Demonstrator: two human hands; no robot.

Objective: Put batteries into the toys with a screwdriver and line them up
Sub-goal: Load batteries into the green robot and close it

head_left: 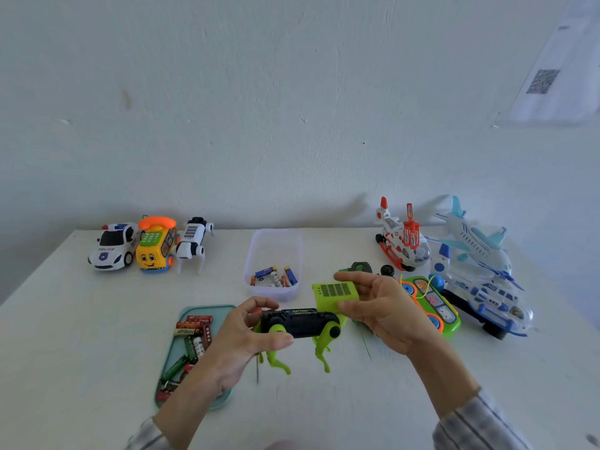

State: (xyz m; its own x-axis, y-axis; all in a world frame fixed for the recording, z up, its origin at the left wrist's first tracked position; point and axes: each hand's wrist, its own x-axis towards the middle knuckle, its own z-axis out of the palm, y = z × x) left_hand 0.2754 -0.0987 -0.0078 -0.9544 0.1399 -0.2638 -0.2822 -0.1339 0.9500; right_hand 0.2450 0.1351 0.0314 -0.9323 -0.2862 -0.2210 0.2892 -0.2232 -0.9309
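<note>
White wall behind, white worktop (pixel 97 336) below; single head view.

Left hand (pixel 242 336) grips the green robot dog (pixel 300 323) by its black body, fingers curled round the left end, thumb underneath at the front. Dog is held just above the worktop, legs down, long axis left to right. Battery bay on its back is open; one battery visible inside.

Right hand (pixel 378 306) pinches the green battery cover (pixel 335 294) between thumb and fingers, just right of and above the dog's open bay, apart from it. Judgement: cover must travel left and down to seat over the bay; right hand does that while the left steadies.

Behind the dog: clear tub (pixel 274 248) with small batteries. Left of the dog: teal tray (pixel 194 311) of larger batteries. Far left behind: police car (pixel 113 246), phone toy (pixel 156 246), white robot dog (pixel 193 245) in a row.

Screwdriver (pixel 257 368): thin shaft only, below the left hand; handle mostly hidden. Screw not discernible.
</note>
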